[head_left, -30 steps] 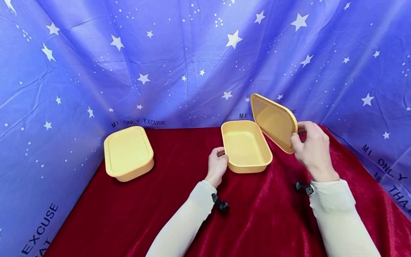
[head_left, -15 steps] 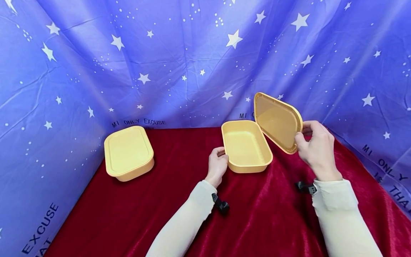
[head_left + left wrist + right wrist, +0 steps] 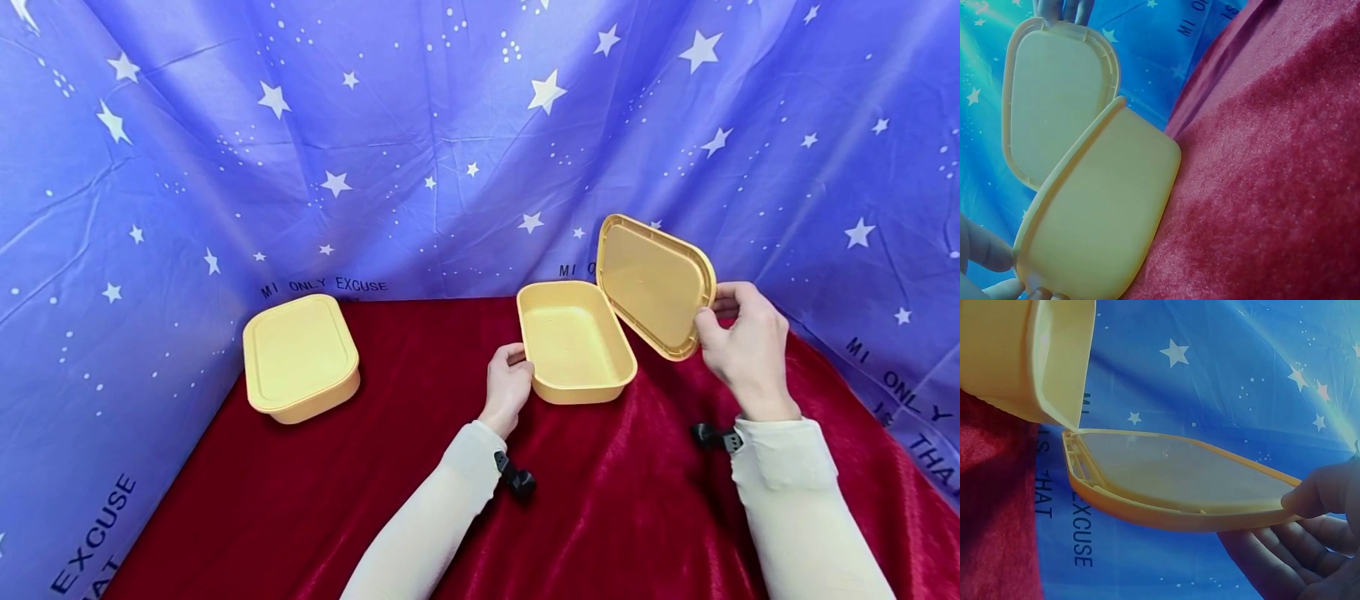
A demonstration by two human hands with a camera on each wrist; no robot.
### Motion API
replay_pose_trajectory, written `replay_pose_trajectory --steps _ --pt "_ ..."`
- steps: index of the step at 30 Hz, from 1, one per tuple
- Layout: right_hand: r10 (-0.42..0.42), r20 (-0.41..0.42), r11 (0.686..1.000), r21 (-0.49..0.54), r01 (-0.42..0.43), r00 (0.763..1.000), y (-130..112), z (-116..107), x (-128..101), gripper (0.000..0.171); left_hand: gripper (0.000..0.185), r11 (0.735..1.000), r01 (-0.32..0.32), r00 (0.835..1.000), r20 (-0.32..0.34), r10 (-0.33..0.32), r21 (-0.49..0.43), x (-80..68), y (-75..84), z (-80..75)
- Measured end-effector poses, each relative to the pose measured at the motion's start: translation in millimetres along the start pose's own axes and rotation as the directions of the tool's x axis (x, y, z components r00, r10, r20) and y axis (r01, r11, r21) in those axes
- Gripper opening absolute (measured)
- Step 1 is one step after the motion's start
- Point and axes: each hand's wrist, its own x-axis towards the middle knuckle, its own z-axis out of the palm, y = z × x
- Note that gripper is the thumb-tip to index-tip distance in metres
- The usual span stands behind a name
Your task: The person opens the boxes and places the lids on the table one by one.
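An open yellow box (image 3: 573, 342) sits on the red cloth (image 3: 420, 433) right of centre, and nothing lies inside it. My left hand (image 3: 508, 385) grips its near left rim (image 3: 1029, 250). Its yellow lid (image 3: 652, 283) is raised off the box and tilted up to the right, with its inner face toward me. My right hand (image 3: 738, 337) pinches the lid's right edge (image 3: 1285, 509), thumb in front and fingers behind. The lid's near corner stays close to the box's right rim (image 3: 1069, 428).
A second yellow box (image 3: 302, 357) with its lid on stands at the left of the cloth. A blue star-printed sheet (image 3: 420, 142) hangs close behind and wraps both sides. Bare red cloth lies in front of the boxes.
My right hand has swung the lid further up and to the right, away from the box. The left hand and both boxes have stayed where they were.
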Motion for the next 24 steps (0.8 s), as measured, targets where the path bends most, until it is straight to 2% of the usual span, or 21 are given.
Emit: replay_pose_trajectory --steps 24 --pt "0.159 -0.033 0.987 -0.020 -0.160 0.987 12 -3 4 0.024 0.036 1.000 0.007 1.000 0.002 -0.007 0.015 -1.0 0.4 0.1"
